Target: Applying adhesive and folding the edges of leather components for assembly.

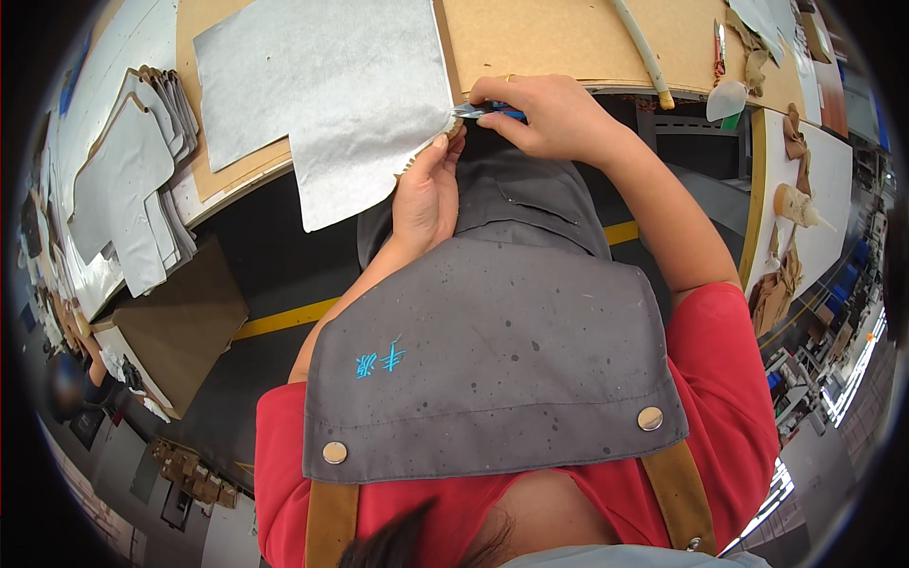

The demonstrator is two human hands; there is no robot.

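Observation:
A large pale grey sheet of soft material [341, 95] lies on the bench, and its near corner hangs over the front edge. My left hand [426, 194] pinches the curved right edge of that corner between thumb and fingers. Along this edge runs a row of small notches with a tan layer showing. In my right hand [559, 118] is a small pair of blue-handled snips [473, 111], their metal blades pointing left at the sheet's edge, just above my left fingertips. Whether the blades touch the material I cannot tell.
Several stacked grey cut pieces [133, 180] lie on the left. A brown board [549, 43] covers the bench, with a pale rod [646, 47] and red-handled tool [720, 47] on it. Right are brown scraps [793, 142] and a nozzle bottle [793, 204]. Another person [93, 364] is far left.

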